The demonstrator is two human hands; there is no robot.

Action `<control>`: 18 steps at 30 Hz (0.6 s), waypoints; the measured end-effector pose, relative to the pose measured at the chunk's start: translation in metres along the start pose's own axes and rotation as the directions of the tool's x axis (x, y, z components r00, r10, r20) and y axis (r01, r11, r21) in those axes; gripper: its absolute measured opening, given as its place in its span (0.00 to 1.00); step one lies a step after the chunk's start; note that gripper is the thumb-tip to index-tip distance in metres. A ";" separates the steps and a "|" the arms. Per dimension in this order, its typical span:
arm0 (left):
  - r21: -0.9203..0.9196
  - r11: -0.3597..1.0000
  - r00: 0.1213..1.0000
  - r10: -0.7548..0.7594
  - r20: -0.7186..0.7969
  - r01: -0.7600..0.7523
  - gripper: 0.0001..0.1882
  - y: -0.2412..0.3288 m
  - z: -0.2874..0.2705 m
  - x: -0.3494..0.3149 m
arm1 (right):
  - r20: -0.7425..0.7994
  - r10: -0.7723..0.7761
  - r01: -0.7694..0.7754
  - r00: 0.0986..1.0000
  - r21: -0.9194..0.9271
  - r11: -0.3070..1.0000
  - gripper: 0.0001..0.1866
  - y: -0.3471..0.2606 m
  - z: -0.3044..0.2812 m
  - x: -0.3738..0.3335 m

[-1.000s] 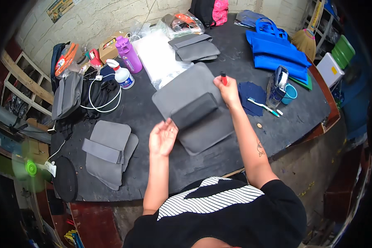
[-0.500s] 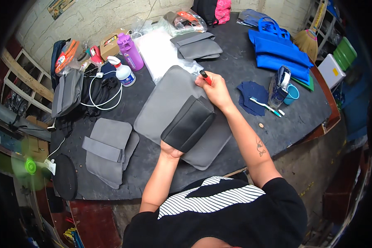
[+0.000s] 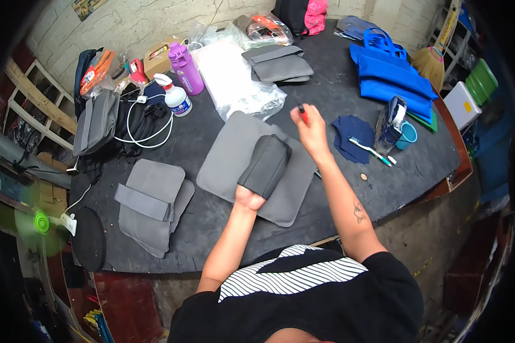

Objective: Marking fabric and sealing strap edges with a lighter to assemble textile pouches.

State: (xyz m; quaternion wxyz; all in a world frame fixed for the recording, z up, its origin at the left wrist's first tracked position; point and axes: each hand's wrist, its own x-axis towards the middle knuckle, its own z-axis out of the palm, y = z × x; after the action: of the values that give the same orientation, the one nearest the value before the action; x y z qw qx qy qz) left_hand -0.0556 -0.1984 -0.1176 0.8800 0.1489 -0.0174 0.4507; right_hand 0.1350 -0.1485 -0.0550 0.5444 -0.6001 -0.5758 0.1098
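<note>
Smooth, matte grey panel [image 3: 220,157] with rounded corners and a darker, raised band [image 3: 267,160] across it lies near the middle of the tabletop's [image 3: 423,166] front edge. Crinkled clear plastic [image 3: 257,102] sits just behind; jagged navy scraps [image 3: 344,132], with a toothbrush [image 3: 369,151] over them, lie to the right. The left hand [image 3: 250,198] reaches palm-up under the band, fingers hidden, grip impossible to tell; the right hand [image 3: 312,130], raised beside the panel, clasps a red marker [image 3: 302,114].
</note>
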 end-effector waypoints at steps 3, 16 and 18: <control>-0.070 0.997 0.999 -0.033 -0.017 0.032 0.25 0.000 -0.028 0.003 | 0.309 0.020 -0.062 0.951 0.128 0.990 0.05 -0.002 -0.002 -0.029; -0.169 0.971 0.972 0.137 -0.189 -0.170 0.16 -0.007 -0.042 -0.031 | 0.653 0.048 0.105 0.756 -0.194 0.975 0.27 0.034 0.023 -0.087; 0.016 0.985 0.923 0.165 -0.348 -0.170 0.18 -0.012 -0.024 -0.027 | 0.647 0.030 0.235 0.762 -0.320 0.918 0.27 0.025 0.026 -0.089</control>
State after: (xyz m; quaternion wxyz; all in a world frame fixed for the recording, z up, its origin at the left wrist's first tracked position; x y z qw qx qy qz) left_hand -0.0648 -0.2193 -0.1483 0.8285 0.0586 0.1228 0.5431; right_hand 0.1017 -0.2005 -0.1290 0.1932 -0.5875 -0.7688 0.1626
